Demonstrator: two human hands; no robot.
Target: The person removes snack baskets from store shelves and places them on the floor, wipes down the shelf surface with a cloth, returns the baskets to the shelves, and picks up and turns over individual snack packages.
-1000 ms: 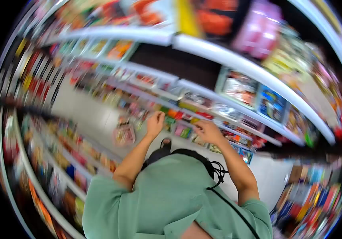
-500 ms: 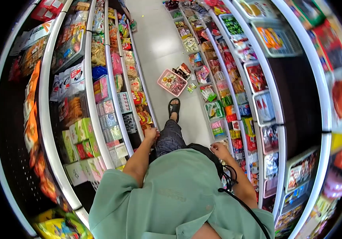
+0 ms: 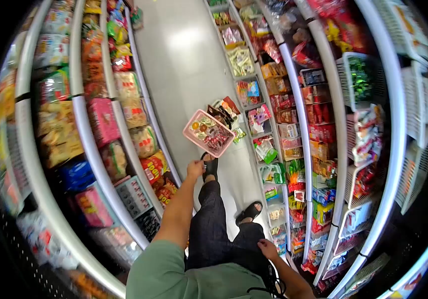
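A pink plastic basket [image 3: 190, 130] holding small wrapped snacks sits on the floor in front of my feet. My left hand [image 3: 195, 168] reaches forward, just short of the basket's near edge and beside my front foot. Its fingers are curled closed; whatever they may hold is hidden. Close to my thigh hangs my right hand [image 3: 267, 248], fingers bent together, and I cannot make out anything in it. Several dark snack packets [image 3: 222, 113] lie against the far right side of the basket. A small green packet [image 3: 239, 135] rests on the floor at its right.
Shelves of bagged snacks [image 3: 141, 142] line the aisle on the left. Along the right stand low bins of packets [image 3: 264, 149], with tiered shelves and white wire baskets [image 3: 358, 187] above. Pale glossy floor [image 3: 176, 65] runs ahead between them. My sandalled foot [image 3: 250, 213] is near the right bins.
I have come closer to the pink basket, which shows larger and lower in view. My left hand has moved forward toward it. A second foot has come into view on the right.
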